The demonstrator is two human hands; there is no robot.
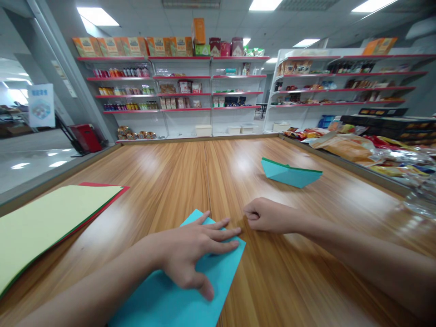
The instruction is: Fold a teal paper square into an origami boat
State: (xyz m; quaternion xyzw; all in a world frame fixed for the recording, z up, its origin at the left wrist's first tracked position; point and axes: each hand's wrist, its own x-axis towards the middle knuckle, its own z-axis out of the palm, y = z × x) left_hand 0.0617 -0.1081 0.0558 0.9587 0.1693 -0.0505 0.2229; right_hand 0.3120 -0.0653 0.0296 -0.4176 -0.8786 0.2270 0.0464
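A sheet of blue paper [207,290] lies on the wooden table [177,172] at the bottom middle, its lower part cut off by the picture's edge. My left hand [195,247] rests flat on it with the fingers spread, covering part of its upper edge. Just right of the paper, my right hand [262,214] is curled into a fist on the wood, apart from the sheet; whether anything is inside the fist is hidden. Beyond it stands a folded paper boat [289,173], blue with a green top edge.
At the left lies a stack of coloured paper [61,213], pale yellow on top with green and red beneath. Snack packets [354,147] and dark boxes [391,127] crowd the right side, with clear plastic [424,195] nearer. Stocked shelves [184,81] stand behind the table.
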